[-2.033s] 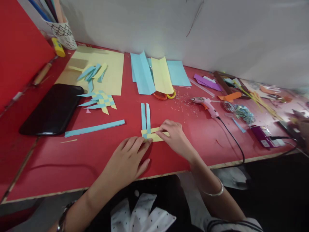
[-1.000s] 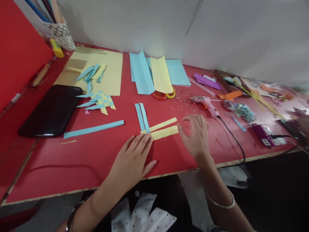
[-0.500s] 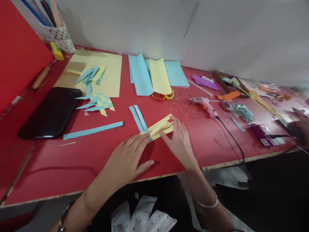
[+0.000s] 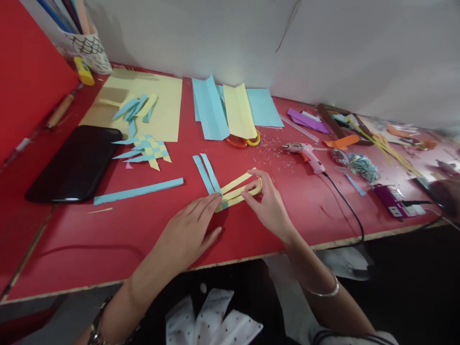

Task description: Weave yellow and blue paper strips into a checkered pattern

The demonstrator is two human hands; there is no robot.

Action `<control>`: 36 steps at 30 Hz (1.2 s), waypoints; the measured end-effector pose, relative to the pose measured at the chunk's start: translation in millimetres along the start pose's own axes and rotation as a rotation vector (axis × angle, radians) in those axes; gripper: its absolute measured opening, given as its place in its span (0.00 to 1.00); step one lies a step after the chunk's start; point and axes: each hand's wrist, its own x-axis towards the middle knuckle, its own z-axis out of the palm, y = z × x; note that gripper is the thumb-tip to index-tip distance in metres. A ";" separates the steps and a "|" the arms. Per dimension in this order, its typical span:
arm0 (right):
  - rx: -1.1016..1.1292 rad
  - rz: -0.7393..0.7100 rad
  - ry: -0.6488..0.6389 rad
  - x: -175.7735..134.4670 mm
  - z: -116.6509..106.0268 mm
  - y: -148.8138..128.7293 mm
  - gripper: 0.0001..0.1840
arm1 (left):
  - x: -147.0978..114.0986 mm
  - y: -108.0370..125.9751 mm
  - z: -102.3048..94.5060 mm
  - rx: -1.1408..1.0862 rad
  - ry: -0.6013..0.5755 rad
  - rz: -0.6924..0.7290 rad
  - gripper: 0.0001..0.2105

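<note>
My left hand (image 4: 190, 227) lies with its fingers stretched out, the fingertips pressing on the spot where blue paper strips (image 4: 205, 173) cross yellow paper strips (image 4: 235, 183). The thumb sticks out to the side, apart from the paper. My right hand (image 4: 270, 207) pinches a yellow strip between thumb and fingers, and that strip curls up at its end. A single blue strip (image 4: 138, 191) rests on the red table to the left. Beyond it is a woven blue-and-yellow paper piece (image 4: 149, 149). My left fingers partly hide the crossing.
A black phone-like slab (image 4: 74, 165) lies at left beside a yellow sheet (image 4: 167, 110) bearing cut strips. Folded blue and yellow papers (image 4: 239, 112) cover scissors (image 4: 253, 139) at the back. Rightward are a pink glue gun (image 4: 305, 154), its cord, and a purple power strip (image 4: 390, 199).
The right hand has bent the yellow strip's end upward into a curl. My left fingers have shifted slightly left and still press on the crossing.
</note>
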 end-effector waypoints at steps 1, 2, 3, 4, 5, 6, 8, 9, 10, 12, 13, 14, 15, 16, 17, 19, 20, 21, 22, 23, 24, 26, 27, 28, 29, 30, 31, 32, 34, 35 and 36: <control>-0.010 -0.004 -0.004 1.2 -0.6 0.8 0.19 | -0.1 0.1 -0.1 0.016 -0.007 0.010 0.19; -0.017 -0.010 -0.003 2.1 -1.1 1.8 0.19 | -0.1 0.2 -0.3 0.032 -0.014 0.018 0.18; -0.024 -0.018 0.002 2.7 -1.7 2.8 0.19 | -0.1 0.5 -0.7 0.049 -0.019 0.028 0.18; -0.030 -0.025 0.006 3.1 -2.2 3.7 0.19 | 0.0 0.8 -1.1 0.068 -0.019 0.037 0.18; -0.038 -0.031 0.008 3.4 -2.5 4.6 0.19 | 0.2 1.2 -1.5 0.085 -0.016 0.048 0.17; -0.048 -0.036 0.012 3.7 -2.8 5.3 0.19 | 0.5 1.7 -1.9 0.102 -0.008 0.058 0.17; -0.074 -0.036 0.016 4.6 -3.3 6.3 0.18 | 1.1 2.4 -2.4 0.130 0.008 0.076 0.18; -0.086 -0.034 0.014 5.3 -3.7 6.7 0.18 | 1.1 2.6 -2.4 0.141 0.014 0.079 0.18; -0.096 -0.029 0.010 6.1 -4.1 6.9 0.18 | 0.9 2.7 -2.2 0.150 0.018 0.078 0.18; -0.107 -0.024 -0.005 7.8 -5.2 7.1 0.19 | -0.6 2.0 -1.5 0.159 0.021 0.078 0.18; -0.108 -0.023 -0.014 8.6 -5.9 7.3 0.19 | -2.0 1.4 -1.1 0.158 0.020 0.083 0.18; -0.107 -0.024 -0.021 9.3 -6.7 7.5 0.19 | -3.6 0.4 -0.7 0.154 0.021 0.093 0.19; -0.104 -0.025 -0.027 9.7 -7.5 7.8 0.19 | -5.4 -0.7 -0.5 0.145 0.022 0.108 0.20; -0.096 -0.028 -0.031 10.0 -8.1 8.3 0.19 | -7.2 -1.8 -0.3 0.134 0.021 0.127 0.21; -0.081 -0.031 -0.037 10.1 -8.7 8.9 0.19 | -8.7 -3.0 -0.3 0.122 0.018 0.144 0.22; -0.030 -0.029 -0.054 9.9 -9.3 10.4 0.22 | -10.6 -4.9 -0.8 0.099 0.001 0.168 0.22; 0.003 -0.025 -0.066 9.6 -9.4 11.3 0.23 | -10.9 -5.6 -1.1 0.091 -0.011 0.175 0.22; 0.033 -0.021 -0.079 9.3 -9.4 12.1 0.24 | -10.9 -6.1 -1.4 0.086 -0.023 0.177 0.22; 0.054 -0.018 -0.091 9.0 -9.3 12.7 0.25 | -10.6 -6.4 -1.7 0.084 -0.032 0.176 0.22; 0.063 -0.017 -0.101 8.7 -9.2 13.3 0.26 | -10.3 -6.6 -1.9 0.084 -0.039 0.175 0.22; 0.063 -0.022 -0.109 8.4 -9.1 13.7 0.26 | -10.0 -6.8 -2.1 0.085 -0.042 0.173 0.22; 0.046 -0.032 -0.119 8.2 -9.3 14.5 0.26 | -9.9 -7.1 -2.6 0.089 -0.038 0.169 0.23; 0.042 -0.032 -0.118 8.4 -9.7 14.9 0.26 | -10.1 -7.3 -2.9 0.092 -0.033 0.170 0.24; 0.048 -0.027 -0.116 8.9 -10.2 15.4 0.26 | -10.4 -7.6 -3.2 0.096 -0.028 0.173 0.25; 0.062 -0.016 -0.116 9.6 -11.1 15.8 0.26 | -10.9 -7.9 -3.5 0.100 -0.027 0.180 0.25; 0.086 0.000 -0.119 10.6 -12.2 16.1 0.25 | -11.3 -8.4 -3.8 0.104 -0.029 0.188 0.25; 0.119 0.019 -0.126 12.0 -13.7 16.1 0.24 | -11.6 -8.8 -4.0 0.107 -0.034 0.196 0.25; 0.157 0.043 -0.138 13.7 -15.4 15.8 0.22 | -12.0 -9.3 -4.0 0.108 -0.040 0.200 0.24; 0.225 0.105 -0.167 17.7 -19.6 14.1 0.18 | -12.4 -10.1 -3.8 0.106 -0.048 0.197 0.24; 0.248 0.140 -0.178 19.8 -21.7 12.9 0.16 | -12.5 -10.4 -3.6 0.105 -0.047 0.194 0.24; 0.261 0.174 -0.187 21.9 -23.6 11.6 0.15 | -12.5 -10.5 -3.4 0.105 -0.044 0.194 0.24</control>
